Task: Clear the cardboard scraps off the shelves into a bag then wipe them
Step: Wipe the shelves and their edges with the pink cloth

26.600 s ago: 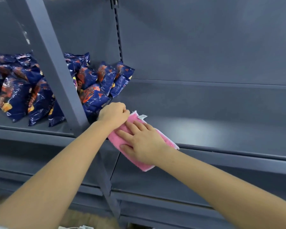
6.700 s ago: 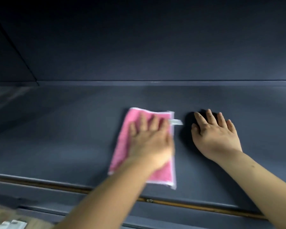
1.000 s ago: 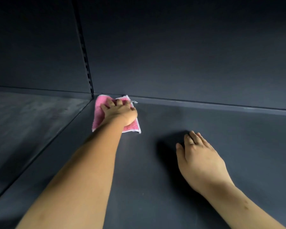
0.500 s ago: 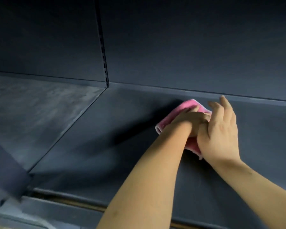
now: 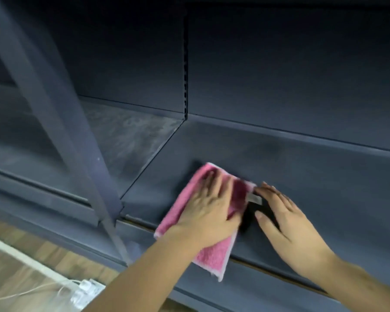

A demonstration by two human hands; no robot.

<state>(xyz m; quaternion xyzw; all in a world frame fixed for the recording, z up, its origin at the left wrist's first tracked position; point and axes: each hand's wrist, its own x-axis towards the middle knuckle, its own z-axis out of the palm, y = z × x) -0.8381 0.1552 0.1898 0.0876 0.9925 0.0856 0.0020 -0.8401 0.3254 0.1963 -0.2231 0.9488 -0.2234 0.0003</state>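
A pink cloth (image 5: 213, 255) with a white edge lies on the dark grey shelf (image 5: 324, 181), its near end hanging over the shelf's front edge. My left hand (image 5: 208, 212) presses flat on the cloth with straight fingers. My right hand (image 5: 284, 219) rests flat on the bare shelf just right of the cloth, fingertips near the cloth's small white tag (image 5: 253, 198). No cardboard scraps are visible on this shelf.
A slanted grey upright post (image 5: 61, 122) crosses the left foreground. A slotted vertical rail (image 5: 185, 70) divides the back panel. The neighbouring shelf (image 5: 126, 140) at left looks dusty. Below left are a wooden floor (image 5: 32, 255) and a clear plastic bag (image 5: 83, 293).
The cloth has slid from the back of the shelf toward the front edge under my left hand. My right hand has come off my left hand and now lies on the shelf.
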